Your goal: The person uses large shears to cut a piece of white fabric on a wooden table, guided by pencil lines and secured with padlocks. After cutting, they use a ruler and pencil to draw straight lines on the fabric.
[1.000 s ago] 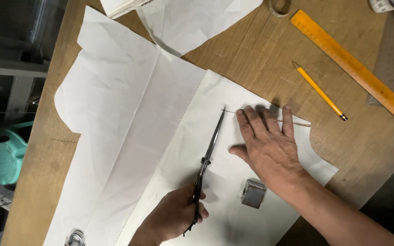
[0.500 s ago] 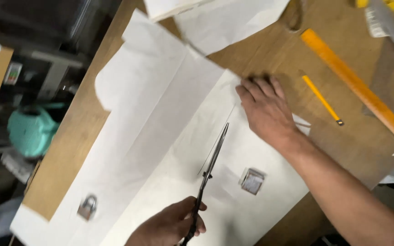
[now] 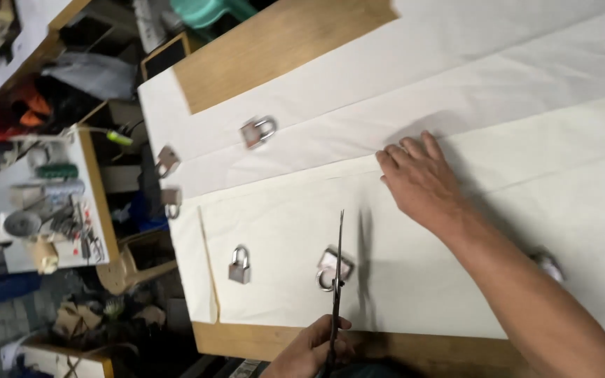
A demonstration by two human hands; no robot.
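left hand [image 3: 313,350] grips scissors [image 3: 336,280], blades near shut, over white paper [image 3: 456,280] on table [image 3: 274,42]. right hand [image 3: 421,182] flat, fingers spread, pinning paper. risk: paper shifts, padlock [image 3: 332,267] blocks blades.

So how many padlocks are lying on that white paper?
5 clear ones: one padlock near the top, two at the sheet's left edge, one lower left, one beside the scissors. A sixth may hide behind the right forearm.

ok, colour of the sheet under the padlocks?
Off-white, plain, no pattern: the sheet shows best in the head view, with silver-grey padlocks lying on it.
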